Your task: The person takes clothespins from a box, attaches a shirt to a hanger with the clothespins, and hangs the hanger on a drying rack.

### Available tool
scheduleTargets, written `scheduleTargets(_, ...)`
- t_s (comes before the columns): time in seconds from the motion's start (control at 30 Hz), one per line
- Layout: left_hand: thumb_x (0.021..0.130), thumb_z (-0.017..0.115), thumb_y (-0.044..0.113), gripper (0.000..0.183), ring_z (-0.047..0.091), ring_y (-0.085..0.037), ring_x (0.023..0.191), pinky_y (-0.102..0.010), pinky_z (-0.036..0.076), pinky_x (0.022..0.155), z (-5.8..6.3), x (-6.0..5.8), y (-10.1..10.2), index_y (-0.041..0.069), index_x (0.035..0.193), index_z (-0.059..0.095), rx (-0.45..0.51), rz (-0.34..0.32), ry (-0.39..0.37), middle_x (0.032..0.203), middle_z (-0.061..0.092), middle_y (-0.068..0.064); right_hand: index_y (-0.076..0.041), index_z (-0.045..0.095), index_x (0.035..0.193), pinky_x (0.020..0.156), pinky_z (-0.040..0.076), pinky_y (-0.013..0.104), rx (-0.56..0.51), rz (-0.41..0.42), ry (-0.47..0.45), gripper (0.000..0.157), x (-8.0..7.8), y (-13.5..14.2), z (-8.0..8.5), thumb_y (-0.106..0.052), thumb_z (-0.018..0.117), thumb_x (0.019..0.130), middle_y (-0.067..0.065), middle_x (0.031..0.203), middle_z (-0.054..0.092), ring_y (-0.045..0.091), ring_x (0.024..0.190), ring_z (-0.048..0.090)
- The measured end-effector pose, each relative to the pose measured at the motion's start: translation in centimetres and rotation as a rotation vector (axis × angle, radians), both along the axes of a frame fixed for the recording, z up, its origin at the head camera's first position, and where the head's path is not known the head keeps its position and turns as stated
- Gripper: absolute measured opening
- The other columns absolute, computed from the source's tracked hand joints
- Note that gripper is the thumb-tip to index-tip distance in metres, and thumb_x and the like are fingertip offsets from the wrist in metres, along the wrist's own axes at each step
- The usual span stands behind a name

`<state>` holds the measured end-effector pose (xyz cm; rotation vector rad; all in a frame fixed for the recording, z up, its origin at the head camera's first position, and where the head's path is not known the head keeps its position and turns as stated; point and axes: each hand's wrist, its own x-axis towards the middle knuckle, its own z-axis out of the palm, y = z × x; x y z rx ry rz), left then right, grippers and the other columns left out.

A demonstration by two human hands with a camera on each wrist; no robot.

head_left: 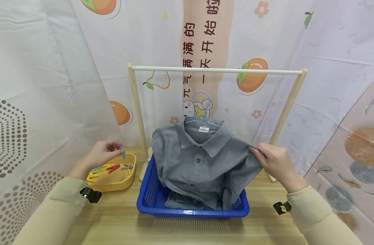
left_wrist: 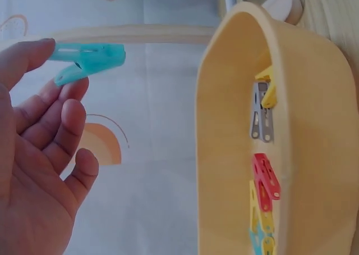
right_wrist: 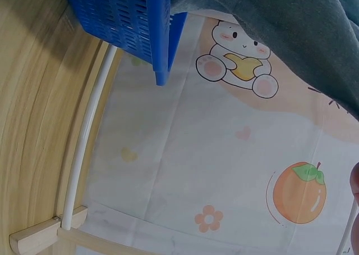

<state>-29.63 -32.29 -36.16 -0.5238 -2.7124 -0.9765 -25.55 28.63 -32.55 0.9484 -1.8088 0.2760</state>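
Between thumb and fingers my left hand [head_left: 106, 151] pinches a teal clothespin [left_wrist: 90, 58], above the yellow bin [head_left: 113, 186]. Several clothespins lie in that bin, among them a red clothespin [left_wrist: 266, 179] and a grey clothespin [left_wrist: 261, 112]. My right hand [head_left: 274, 163] pinches the shoulder of a grey shirt [head_left: 187, 163] and holds the cloth out to the right. A pale blue hanger [head_left: 205, 117] sits inside the shirt's collar, its hook standing up. The shirt's lower part rests in a blue basket [head_left: 193, 213]. Only a fingertip edge of the right hand shows in the right wrist view.
Behind the basket stands a drying rack with a white rod [head_left: 217, 70] and wooden posts [head_left: 288, 105]. The wooden table [head_left: 113, 221] carries bin, basket and rack. A printed curtain [head_left: 162, 30] hangs behind and at both sides.
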Motion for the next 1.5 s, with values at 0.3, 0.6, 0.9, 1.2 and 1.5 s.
scheduleTargets(0.3, 0.095, 0.074, 0.019, 0.02, 0.059, -0.019, 0.074, -0.028, 0.05, 0.062, 0.8, 0.3, 0.6, 0.003, 0.107, 0.07, 0.048, -0.048, 0.022, 0.086, 0.067, -0.004, -0.018, 0.045, 0.067, 0.043, 0.025, 0.022, -0.002, -0.006, 0.0, 0.045, 0.0, 0.1, -0.2, -0.037, 0.051, 0.108, -0.012, 0.062, 0.033, 0.0, 0.052, 0.026)
scheduleTargets(0.6, 0.092, 0.073, 0.009, 0.019, 0.056, -0.017, 0.072, -0.025, 0.047, 0.059, 1.1, 0.9, 0.9, 0.001, 0.109, 0.07, 0.095, -0.089, 0.035, 0.085, 0.065, -0.006, -0.018, 0.045, 0.068, 0.043, 0.026, 0.022, -0.002, -0.007, -0.003, 0.045, -0.1, 0.2, -0.3, -0.037, 0.051, 0.108, -0.012, 0.062, 0.034, 0.001, 0.052, 0.027)
scheduleTargets(0.9, 0.092, 0.073, 0.008, 0.023, 0.056, -0.016, 0.069, -0.027, 0.046, 0.057, 0.9, 0.9, 0.6, -0.001, 0.113, 0.071, 0.075, -0.105, 0.049, 0.083, 0.065, -0.003, -0.018, 0.042, 0.067, 0.043, 0.023, 0.02, -0.008, -0.003, 0.002, 0.046, -0.2, 0.3, -0.6, -0.037, 0.05, 0.108, -0.013, 0.063, 0.03, -0.001, 0.053, 0.023)
scheduleTargets(1.2, 0.089, 0.075, 0.005, 0.017, 0.055, -0.015, 0.068, -0.025, 0.045, 0.056, 1.0, 0.8, 0.7, 0.003, 0.105, 0.071, 0.09, -0.115, 0.076, 0.081, 0.063, -0.001, -0.018, 0.041, 0.066, 0.043, 0.023, 0.02, -0.011, 0.007, 0.006, 0.047, -0.1, 0.1, -0.4, -0.037, 0.051, 0.108, -0.013, 0.063, 0.029, -0.001, 0.053, 0.023)
scheduleTargets(1.5, 0.088, 0.076, 0.004, 0.016, 0.054, -0.015, 0.066, -0.025, 0.043, 0.054, 1.2, 1.0, 0.5, 0.003, 0.103, 0.071, 0.096, -0.087, 0.099, 0.081, 0.063, -0.001, -0.018, 0.04, 0.066, 0.044, 0.022, 0.02, -0.005, 0.008, 0.001, 0.047, -0.1, 0.0, -0.4, -0.037, 0.051, 0.108, -0.013, 0.063, 0.028, -0.001, 0.053, 0.023)
